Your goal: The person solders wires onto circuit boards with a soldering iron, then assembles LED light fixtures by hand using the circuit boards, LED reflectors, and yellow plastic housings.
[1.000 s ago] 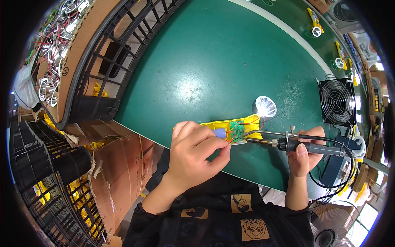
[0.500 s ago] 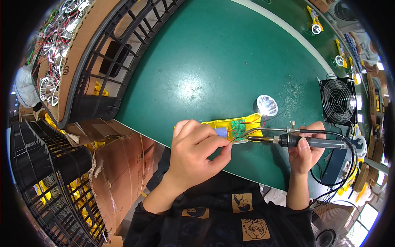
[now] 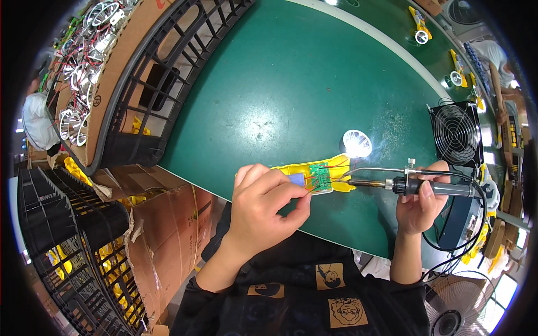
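My right hand [image 3: 417, 208] grips a soldering iron [image 3: 440, 188] with a thin metal feed tube [image 3: 375, 169] clamped along it. The iron's tip points left, just off the right side of a green circuit board [image 3: 321, 175]. That board lies in a yellow plastic lamp housing [image 3: 343, 162], beside a blue cylindrical battery [image 3: 296, 179] that my fingers partly cover. My left hand [image 3: 260, 201] is closed in a pinch on a thin red wire at the board's lower left; the fingertips hide its end. Past the housing, a silver lamp reflector [image 3: 357, 144] glows brightly, wired to the board.
A black square fan [image 3: 457, 133] stands at the table's right. Black crates [image 3: 131, 147] and a carton of reflectors [image 3: 95, 89] line the left. Several yellow lamps [image 3: 420, 25] lie across the white strip of the green table [image 3: 269, 73]. Black cables [image 3: 448, 249] hang at right.
The soldering iron has drawn back to the right, off the board. The reflector has lit up. My left hand keeps its pinch, shifted only slightly.
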A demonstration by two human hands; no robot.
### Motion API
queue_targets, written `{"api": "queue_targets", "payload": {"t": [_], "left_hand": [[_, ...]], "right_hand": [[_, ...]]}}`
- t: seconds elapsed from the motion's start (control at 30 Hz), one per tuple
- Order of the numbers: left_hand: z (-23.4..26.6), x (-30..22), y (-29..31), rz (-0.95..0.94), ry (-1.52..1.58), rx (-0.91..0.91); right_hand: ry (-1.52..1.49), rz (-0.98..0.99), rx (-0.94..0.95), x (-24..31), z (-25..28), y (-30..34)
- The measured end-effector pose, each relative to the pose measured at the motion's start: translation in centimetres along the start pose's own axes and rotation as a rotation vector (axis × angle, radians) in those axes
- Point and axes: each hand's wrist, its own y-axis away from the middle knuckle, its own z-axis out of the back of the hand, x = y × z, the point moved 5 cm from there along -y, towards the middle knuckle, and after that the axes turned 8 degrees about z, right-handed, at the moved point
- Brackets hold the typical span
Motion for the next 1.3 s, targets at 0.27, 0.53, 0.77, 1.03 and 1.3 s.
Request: {"api": "queue_targets", "payload": {"t": [0.27,0.53,0.77,1.03,1.3], "left_hand": [[0.2,-0.3,0.0,-0.015,0.011,-0.032],[-0.1,0.2,0.3,-0.051,0.012,-0.058],[0.1,0.2,0.1,-0.070,-0.005,-0.072],[2.4,-1.4,-0.8,-0.105,-0.150,0.038],[1.6,-0.4,-6.1,-0.024,-0.339,0.241]], "right_hand": [[0.033,-0.002,-0.088,-0.1,0.2,0.1],[-0.059,-0.029,-0.168,0.1,0.3,-0.2],[-0.101,0.009,-0.156,-0.1,0.4,-0.6],[-0.138,0.119,-0.298,0.4,3.5,-1.9],[-0.044,0.166,-0.480,-0.8,6.7,-1.8]]}}
